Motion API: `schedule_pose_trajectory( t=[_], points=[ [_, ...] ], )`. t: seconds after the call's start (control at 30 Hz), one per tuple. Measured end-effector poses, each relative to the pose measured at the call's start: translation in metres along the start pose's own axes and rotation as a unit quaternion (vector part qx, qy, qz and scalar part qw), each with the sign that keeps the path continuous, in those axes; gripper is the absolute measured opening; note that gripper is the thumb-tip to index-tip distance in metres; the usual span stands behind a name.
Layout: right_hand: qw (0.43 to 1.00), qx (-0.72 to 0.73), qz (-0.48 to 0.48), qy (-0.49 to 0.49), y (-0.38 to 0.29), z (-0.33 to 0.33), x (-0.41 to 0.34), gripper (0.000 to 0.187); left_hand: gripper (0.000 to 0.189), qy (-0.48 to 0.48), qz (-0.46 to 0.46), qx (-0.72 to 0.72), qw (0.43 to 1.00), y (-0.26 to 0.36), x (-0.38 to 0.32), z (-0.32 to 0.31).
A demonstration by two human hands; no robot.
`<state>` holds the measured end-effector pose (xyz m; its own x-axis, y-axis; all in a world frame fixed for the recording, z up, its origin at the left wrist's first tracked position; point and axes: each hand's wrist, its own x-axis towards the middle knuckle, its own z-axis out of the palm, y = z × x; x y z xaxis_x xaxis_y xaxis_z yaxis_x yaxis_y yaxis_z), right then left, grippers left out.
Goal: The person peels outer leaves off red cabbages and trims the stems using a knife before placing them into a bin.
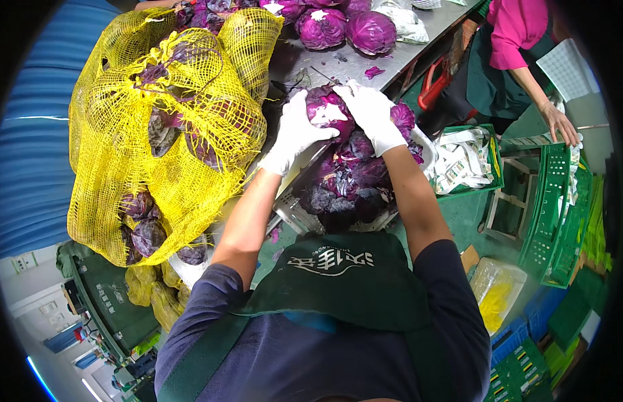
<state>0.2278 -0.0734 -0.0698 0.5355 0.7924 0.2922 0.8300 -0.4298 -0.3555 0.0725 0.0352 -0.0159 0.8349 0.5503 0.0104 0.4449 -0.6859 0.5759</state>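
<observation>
A red cabbage, its pale cut stem facing up, is held between my two white-gloved hands. My left hand presses on its left side, thumb across the front. The fingers of my right hand curve over its upper right side. Below the cabbage, a crate in front of my apron holds loose dark purple outer leaves. A thin, dark, blade-like strip lies on the metal table just beyond the cabbage; what it belongs to is hidden.
A yellow mesh sack of cabbages bulges at left. Several trimmed cabbages sit at the table's far side. On the right are a green crate of packaging strips, stacked green crates, and another person's hand.
</observation>
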Motion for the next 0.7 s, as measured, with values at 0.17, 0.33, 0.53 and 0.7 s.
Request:
schedule_pose_trajectory(
  t=[0.17,0.33,0.53,0.7],
  points=[
    [0.995,0.092,0.043,0.01,-0.001,0.003,0.004,0.033,0.107,0.037,0.062,-0.017,0.997,-0.013,-0.009,-0.003],
    [0.947,0.161,0.278,0.019,0.089,0.012,-0.037,0.044,0.106,0.01,0.15,-0.102,0.983,-0.031,-0.02,-0.004],
    [0.944,0.154,0.286,-0.061,0.079,0.0,-0.1,0.071,0.104,0.021,0.048,-0.183,0.982,-0.044,-0.033,-0.005],
    [0.961,0.234,0.113,0.096,-0.016,-0.012,-0.072,0.077,0.101,0.038,0.097,-0.082,0.991,-0.038,-0.015,-0.001]
  ],
)
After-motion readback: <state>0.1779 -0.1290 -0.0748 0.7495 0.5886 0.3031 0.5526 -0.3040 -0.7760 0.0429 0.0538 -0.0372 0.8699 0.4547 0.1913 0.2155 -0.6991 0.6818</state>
